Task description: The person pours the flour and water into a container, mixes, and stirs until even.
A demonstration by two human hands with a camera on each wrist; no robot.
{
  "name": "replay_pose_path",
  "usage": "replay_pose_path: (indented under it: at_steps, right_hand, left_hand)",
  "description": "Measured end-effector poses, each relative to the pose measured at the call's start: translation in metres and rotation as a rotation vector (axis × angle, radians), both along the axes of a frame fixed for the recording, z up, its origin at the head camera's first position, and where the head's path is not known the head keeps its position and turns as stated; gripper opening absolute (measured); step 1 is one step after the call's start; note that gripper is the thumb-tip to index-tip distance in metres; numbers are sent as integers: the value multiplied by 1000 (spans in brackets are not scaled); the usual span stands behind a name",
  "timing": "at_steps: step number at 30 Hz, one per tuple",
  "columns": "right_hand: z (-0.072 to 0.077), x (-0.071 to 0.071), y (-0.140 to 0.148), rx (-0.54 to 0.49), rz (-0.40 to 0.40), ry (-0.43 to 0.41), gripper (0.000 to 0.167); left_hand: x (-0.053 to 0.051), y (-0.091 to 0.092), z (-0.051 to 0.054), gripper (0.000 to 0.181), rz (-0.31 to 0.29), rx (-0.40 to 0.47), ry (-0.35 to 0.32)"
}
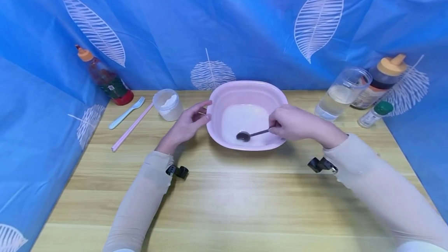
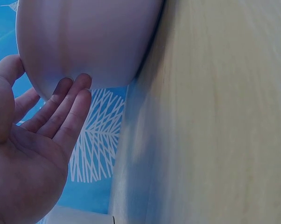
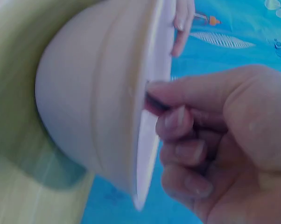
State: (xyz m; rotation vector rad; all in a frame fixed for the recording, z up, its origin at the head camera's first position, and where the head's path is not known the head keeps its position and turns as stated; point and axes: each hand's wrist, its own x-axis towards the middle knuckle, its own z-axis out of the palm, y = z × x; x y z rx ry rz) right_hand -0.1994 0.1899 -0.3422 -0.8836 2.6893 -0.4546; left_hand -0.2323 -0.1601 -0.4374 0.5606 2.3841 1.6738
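Observation:
A pink basin (image 1: 247, 85) stands near the table's back edge, with white material spread over its bottom. My right hand (image 1: 292, 123) pinches the handle of a dark spoon (image 1: 243, 136) between thumb and curled fingers, over the basin's right side. The spoon's bowl is down inside, near the front wall. In the right wrist view only a short piece of the handle (image 3: 155, 102) shows. At the left rim, my left hand (image 1: 187, 124) touches the basin. Its fingers (image 2: 68, 116) lie fairly straight against the outer wall in the left wrist view.
Left of the basin are a white-filled jar (image 1: 169, 106), a pink pair of chopsticks (image 1: 133, 126), a light blue fork (image 1: 126, 112) and a red sauce bottle (image 1: 109, 79). To the right stand a clear cup (image 1: 334, 100), a dark sauce bottle (image 1: 379, 83) and a green-capped shaker (image 1: 375, 114).

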Motion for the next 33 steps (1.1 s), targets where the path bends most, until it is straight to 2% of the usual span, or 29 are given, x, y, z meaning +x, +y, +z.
replay_pose_path:
  at_steps: [4, 6, 14, 16, 20, 22, 24, 28, 31, 33]
  right_hand:
    - [4, -1, 10, 57, -89, 56, 11]
    - [3, -3, 10, 70, -104, 75, 11]
    - [-10, -8, -17, -35, 5, 43, 16]
    - [-12, -11, -22, -34, -27, 65, 14]
    - [-10, -17, -19, 29, -169, 108, 16]
    - [-6, -18, -10, 77, -230, 104, 19]
    - [-1, -18, 0, 112, -256, 85, 20]
    - [11, -12, 16, 123, -200, 37, 15]
    - [15, -8, 17, 87, -92, -29, 13]
    - [12, -7, 11, 57, -26, -78, 13]
  left_hand:
    - [0, 0, 0, 56, 4, -2, -5]
    - [1, 0, 0, 56, 4, -3, -11]
    - [1, 1, 2, 55, 5, -17, -16]
    - [1, 1, 2, 55, 7, -19, -14]
    - [0, 1, 2, 55, 8, -25, -12]
    - [0, 1, 2, 55, 9, -28, -13]
    - [0, 1, 3, 55, 9, -27, -13]
    - [0, 1, 3, 55, 7, -32, -14]
    - [0, 0, 2, 56, 4, -34, -12]
    - [0, 0, 1, 56, 2, -26, -10]
